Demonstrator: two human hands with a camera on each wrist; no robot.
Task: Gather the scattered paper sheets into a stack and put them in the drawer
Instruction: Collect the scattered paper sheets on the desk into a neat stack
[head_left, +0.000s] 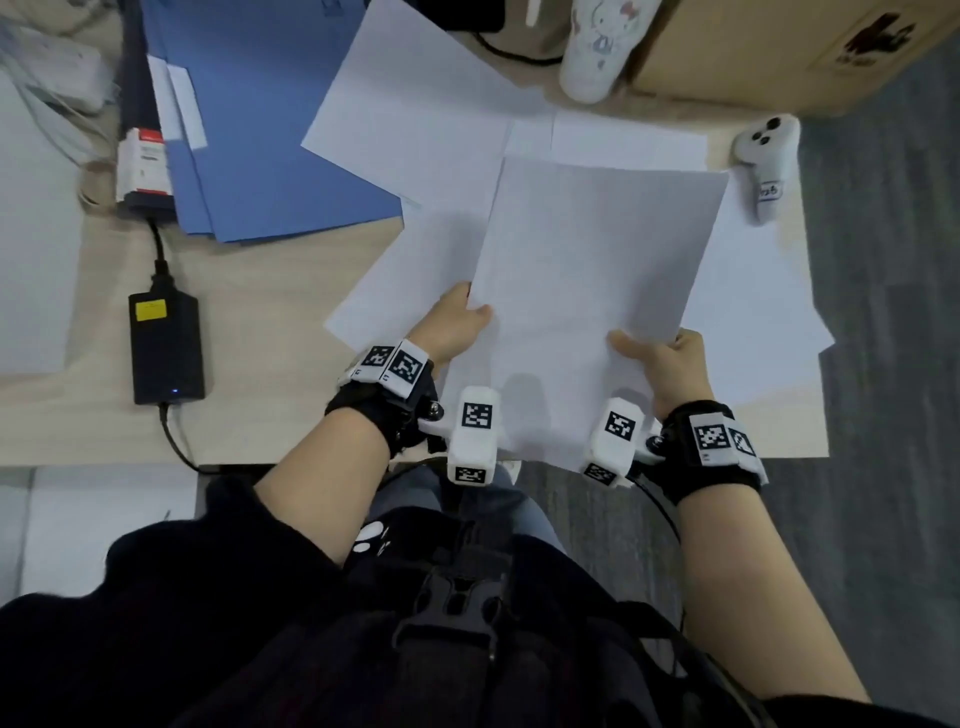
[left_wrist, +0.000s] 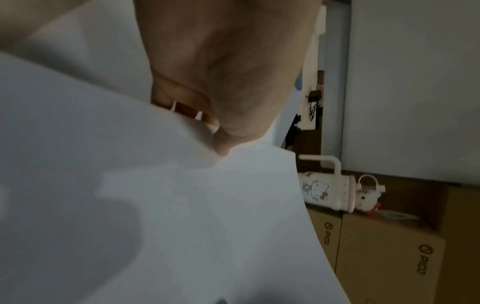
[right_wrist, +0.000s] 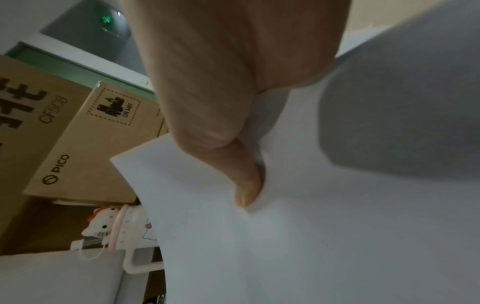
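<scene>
Both hands are holding one white sheet (head_left: 597, 270) above the desk (head_left: 270, 291), near its front edge. L hand (head_left: 457, 325) is gripping the sheet's left edge, thumb lying on top, fingers going under; the left wrist view is showing the thumb (left_wrist: 228, 127) pressing into the paper (left_wrist: 155, 205) and dimpling it. R hand (head_left: 662, 364) is pinching the near right corner, thumb on top, remaining fingers hidden beneath; the right wrist view is showing the thumb (right_wrist: 246, 185) digging into the sheet (right_wrist: 311, 226) and creasing it. The held sheet is sitting over the other loose sheets (head_left: 415, 119), which are lying flat on the desk, overlapping, fanning out behind, left and right of it; one is overhanging the desk's right edge. No. of sheets in the grip: cannot tell. Behind-left of the held sheet, blue folders (head_left: 270, 114) are lying stacked; contents not visible. Further left of the sheet, a black power adapter (head_left: 165, 348) is lying with its cable attached, blue LED lit. Behind the sheet, a white cartoon-cat bottle (head_left: 597, 47) is standing beside a cardboard box (head_left: 779, 47), closed, contents unseen. Right of the sheet's far corner, a white controller (head_left: 768, 156) is resting at the desk edge. Drawer: not identifiable in any view.
</scene>
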